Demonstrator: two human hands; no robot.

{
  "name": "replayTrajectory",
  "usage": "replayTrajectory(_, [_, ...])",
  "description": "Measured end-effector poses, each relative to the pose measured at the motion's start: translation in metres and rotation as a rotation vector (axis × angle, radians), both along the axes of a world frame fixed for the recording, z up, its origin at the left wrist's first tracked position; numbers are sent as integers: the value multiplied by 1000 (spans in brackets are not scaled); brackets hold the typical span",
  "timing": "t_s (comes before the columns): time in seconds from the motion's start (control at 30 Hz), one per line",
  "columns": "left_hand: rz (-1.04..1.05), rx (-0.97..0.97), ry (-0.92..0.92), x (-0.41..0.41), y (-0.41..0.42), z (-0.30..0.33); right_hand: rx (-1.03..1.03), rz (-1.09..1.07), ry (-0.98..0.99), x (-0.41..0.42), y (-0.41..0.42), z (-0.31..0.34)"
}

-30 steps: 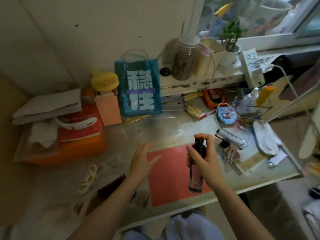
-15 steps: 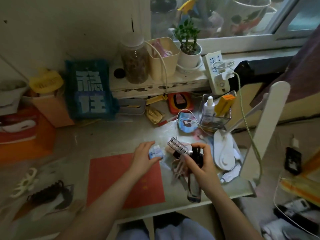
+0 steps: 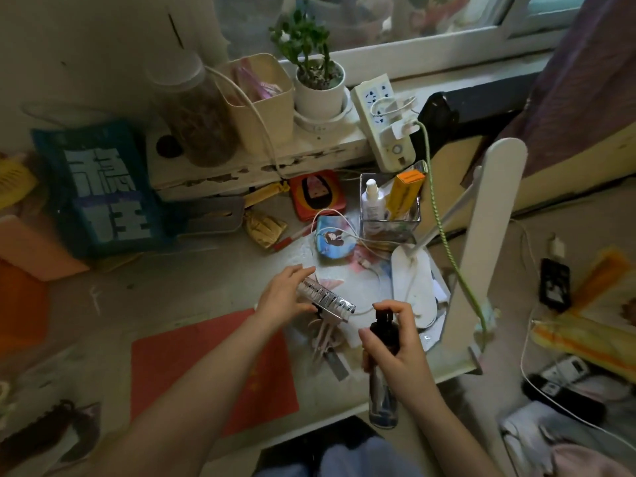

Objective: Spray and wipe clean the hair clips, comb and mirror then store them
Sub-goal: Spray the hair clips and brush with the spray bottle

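Note:
My left hand (image 3: 282, 297) grips one end of a long silver hair clip (image 3: 327, 301) just above the desk. My right hand (image 3: 395, 349) holds a dark spray bottle (image 3: 383, 376) upright, with the forefinger on its black top, a little right of the clip. A pink claw clip (image 3: 323, 335) lies on the desk under the silver one. At the far left edge lie a dark brown claw clip (image 3: 41, 428) and part of a cream clip (image 3: 3, 395). No comb or mirror can be made out for certain.
A red card (image 3: 206, 370) lies on the desk in front of me. A white desk lamp (image 3: 481, 242) stands at the right, with cables around its base. A clear box of bottles (image 3: 389, 208), a blue bag (image 3: 99, 191) and a power strip (image 3: 385, 122) stand behind.
The view swung right. My left hand went from hovering open over the red card to the clutter by the lamp and took hold of the silver hair clip. The right hand kept the spray bottle.

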State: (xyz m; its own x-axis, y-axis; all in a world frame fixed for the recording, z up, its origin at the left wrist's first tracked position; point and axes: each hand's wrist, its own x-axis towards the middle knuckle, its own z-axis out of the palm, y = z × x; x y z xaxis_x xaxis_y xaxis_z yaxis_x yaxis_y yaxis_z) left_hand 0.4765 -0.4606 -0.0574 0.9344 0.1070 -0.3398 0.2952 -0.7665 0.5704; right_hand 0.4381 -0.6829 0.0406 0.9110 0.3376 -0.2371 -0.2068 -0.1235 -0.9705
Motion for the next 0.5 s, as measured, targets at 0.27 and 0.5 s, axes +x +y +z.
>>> replayTrajectory(0.27, [-27,-52,-23,13,3,-6,-20,-48,64,3,-14,-12])
replayTrajectory(0.5, [-5,119,-42,4,12,0,-33,-21,50,14,-11,-14])
